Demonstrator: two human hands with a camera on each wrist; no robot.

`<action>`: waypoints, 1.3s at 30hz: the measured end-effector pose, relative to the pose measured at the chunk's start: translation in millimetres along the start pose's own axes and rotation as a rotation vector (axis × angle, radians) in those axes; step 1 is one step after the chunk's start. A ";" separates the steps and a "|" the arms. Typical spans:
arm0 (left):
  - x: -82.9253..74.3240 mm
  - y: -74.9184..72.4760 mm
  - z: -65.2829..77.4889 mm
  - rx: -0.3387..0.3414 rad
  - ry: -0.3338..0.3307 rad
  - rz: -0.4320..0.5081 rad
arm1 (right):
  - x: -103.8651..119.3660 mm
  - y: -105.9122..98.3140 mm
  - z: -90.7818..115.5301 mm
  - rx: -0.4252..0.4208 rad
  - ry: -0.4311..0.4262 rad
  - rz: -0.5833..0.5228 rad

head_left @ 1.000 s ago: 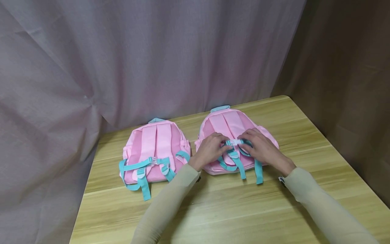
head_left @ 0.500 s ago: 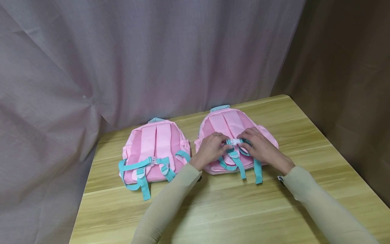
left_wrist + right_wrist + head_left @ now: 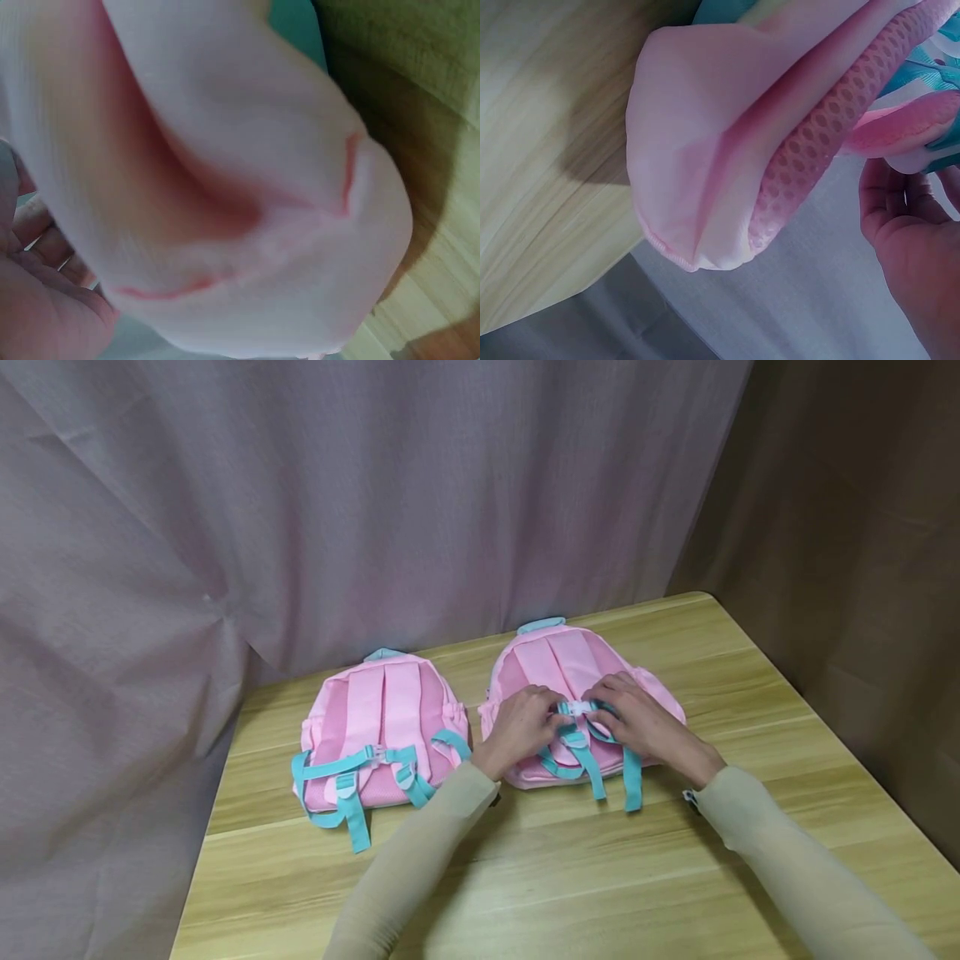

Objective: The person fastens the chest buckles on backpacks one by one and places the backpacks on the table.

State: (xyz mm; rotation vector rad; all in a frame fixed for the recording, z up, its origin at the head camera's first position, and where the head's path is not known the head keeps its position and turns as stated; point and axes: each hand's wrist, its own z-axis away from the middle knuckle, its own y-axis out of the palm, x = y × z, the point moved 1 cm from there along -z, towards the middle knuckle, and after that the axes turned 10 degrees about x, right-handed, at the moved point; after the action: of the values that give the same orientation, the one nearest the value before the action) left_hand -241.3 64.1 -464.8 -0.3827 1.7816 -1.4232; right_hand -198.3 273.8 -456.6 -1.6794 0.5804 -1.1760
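Observation:
A pink backpack (image 3: 536,664) lies back side up at the right of the table, its shoulder straps facing upward. Across its middle, teal webbing meets at a pale plastic buckle (image 3: 577,708). My left hand (image 3: 517,731) pinches the buckle's left end where the webbing enters. From the other side, my right hand (image 3: 645,718) pinches its right end, fingers bent over the teal strap. The two halves appear joined. In the left wrist view the pack's pink side (image 3: 247,247) covers most of my left hand (image 3: 45,307). The right wrist view shows the mesh padding (image 3: 817,135) beside my right hand (image 3: 911,240).
A second pink backpack (image 3: 367,702) lies on the left, its clear buckle (image 3: 377,755) fastened across the straps. Teal strap tails hang toward the front of the wooden table (image 3: 540,877). Grey curtain (image 3: 420,510) stands behind, and brown curtain (image 3: 840,568) on the right.
Both hands stay nearly still at the buckle. The loose teal strap tail below my right hand has shifted slightly left.

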 end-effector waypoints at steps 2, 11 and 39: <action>-1.0 0.5 0.1 -0.004 -0.001 0.001 | 0.3 -0.3 0.0 0.004 -0.001 0.001; -1.5 4.7 0.1 -0.026 -0.002 0.018 | -0.1 0.1 0.7 0.003 -0.002 -0.001; -1.0 9.0 7.2 0.047 0.005 0.006 | 5.1 4.3 4.9 0.033 0.042 0.050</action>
State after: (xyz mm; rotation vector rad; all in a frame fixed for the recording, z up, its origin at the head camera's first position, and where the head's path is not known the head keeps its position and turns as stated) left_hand -233.2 62.8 -472.9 -0.3493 1.7484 -1.4608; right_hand -191.1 270.0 -458.6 -1.6071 0.6226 -1.1810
